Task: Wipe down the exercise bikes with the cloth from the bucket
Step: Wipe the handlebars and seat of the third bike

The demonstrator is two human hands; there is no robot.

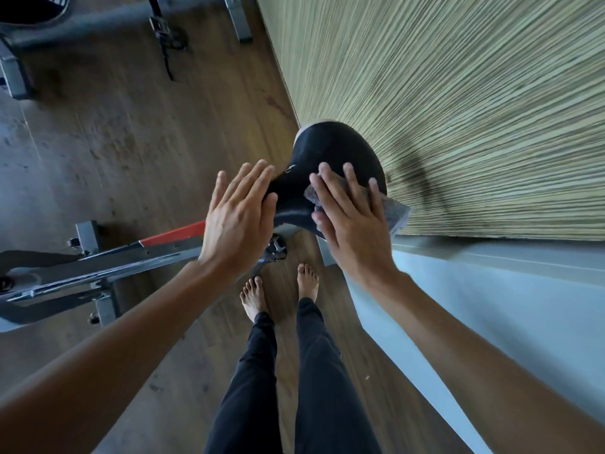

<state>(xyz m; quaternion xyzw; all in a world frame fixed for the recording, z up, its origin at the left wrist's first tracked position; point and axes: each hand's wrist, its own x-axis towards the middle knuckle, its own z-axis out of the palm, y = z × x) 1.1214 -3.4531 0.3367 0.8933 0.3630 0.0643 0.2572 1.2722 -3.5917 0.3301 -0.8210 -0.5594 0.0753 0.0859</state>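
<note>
A black bike saddle (pixel 330 149) stands in the middle of the view, close to a striped wall. My right hand (pixel 352 217) lies flat with straight fingers on a grey cloth (pixel 394 211), pressing it against the saddle's right side. My left hand (pixel 239 214) is flat with straight fingers against the saddle's narrow left end. The grey and red frame (pixel 137 253) of this exercise bike runs off to the left below the saddle. No bucket is in view.
A second exercise bike (pixel 98 21) stands at the top left on the wooden floor (pixel 131 142). The striped wall panel (pixel 458 109) fills the right, with a pale ledge (pixel 491 290) under it. My bare feet (pixel 278 290) stand beneath the saddle.
</note>
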